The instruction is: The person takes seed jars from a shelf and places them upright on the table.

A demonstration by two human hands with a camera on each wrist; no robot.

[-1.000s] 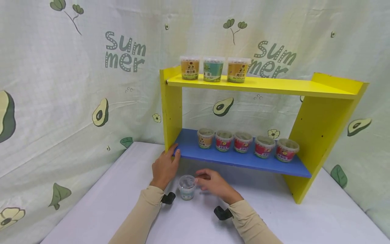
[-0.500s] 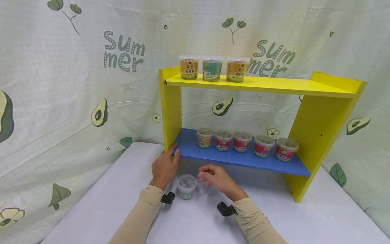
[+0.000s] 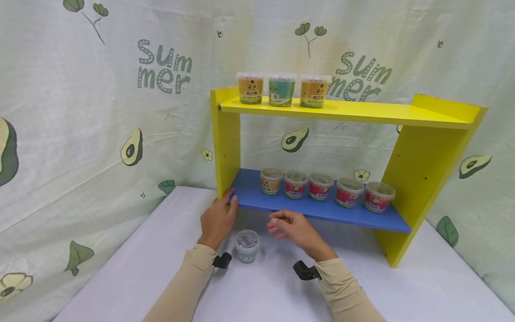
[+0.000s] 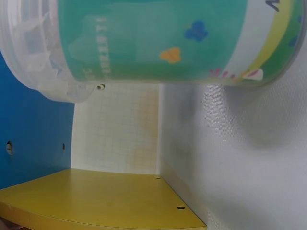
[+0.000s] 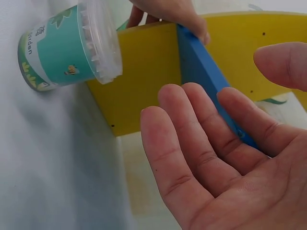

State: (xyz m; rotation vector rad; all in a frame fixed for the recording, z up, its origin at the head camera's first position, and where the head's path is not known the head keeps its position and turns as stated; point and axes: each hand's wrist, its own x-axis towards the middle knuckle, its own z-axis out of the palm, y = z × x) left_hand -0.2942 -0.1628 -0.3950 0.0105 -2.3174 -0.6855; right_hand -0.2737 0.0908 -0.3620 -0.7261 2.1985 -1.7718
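Note:
At the lower left corner of a yellow and blue shelf unit (image 3: 227, 147), my left hand (image 3: 217, 221) grips the side panel, thumb against the blue board. My right hand (image 3: 295, 230) hovers in front of the blue board, holding nothing. Its fingers (image 5: 192, 139) are spread and relaxed, palm toward the right wrist camera. Between the hands a clear-lidded plastic tub (image 3: 247, 250) with a green label stands upright on the white table. The same tub (image 5: 62, 52) is sideways in the right wrist view and fills the top of the left wrist view (image 4: 158, 38).
The yellow top board carries an orange tub (image 3: 251, 91), a green tub (image 3: 281, 93) and another orange tub (image 3: 314, 94). Along the blue board stand an orange tub (image 3: 271, 183) and several red tubs (image 3: 320, 190). Behind hangs a printed cloth (image 3: 169, 120).
My right hand has drawn away from the green-labelled tub, to the right and slightly up toward the blue board. The tub and my left hand have stayed put.

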